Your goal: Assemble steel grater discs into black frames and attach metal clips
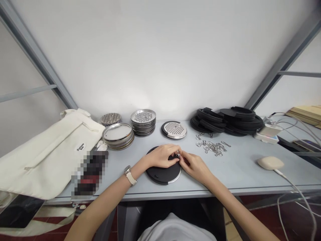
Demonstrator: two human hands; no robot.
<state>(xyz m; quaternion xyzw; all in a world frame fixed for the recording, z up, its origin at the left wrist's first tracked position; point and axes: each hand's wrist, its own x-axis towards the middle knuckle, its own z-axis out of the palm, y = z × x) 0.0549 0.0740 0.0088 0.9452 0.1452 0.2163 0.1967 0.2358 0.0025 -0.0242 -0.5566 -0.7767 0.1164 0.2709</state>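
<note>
A round black holder [164, 174] lies on the desk in front of me, with a silver metal rim showing along its lower right edge. My left hand [164, 156] rests over its top, thumb and fingers bent together near the upper right edge. Meeting it there, my right hand [194, 165] pinches at the same spot. A bit of shiny metal, looking like a small metal clip [178, 155], shows between the fingertips; most of it is hidden. Behind the hands lies a perforated metal grater disc [175, 130] in a black holder. Loose metal clips [213, 147] are scattered to the right.
Stacked metal grater discs [143, 122] and plain metal discs [117, 135] stand at the back left. Black holders [238, 122] are piled back right. A cream bag [62, 144] covers the left end; a beige corded device [271, 163] sits at right.
</note>
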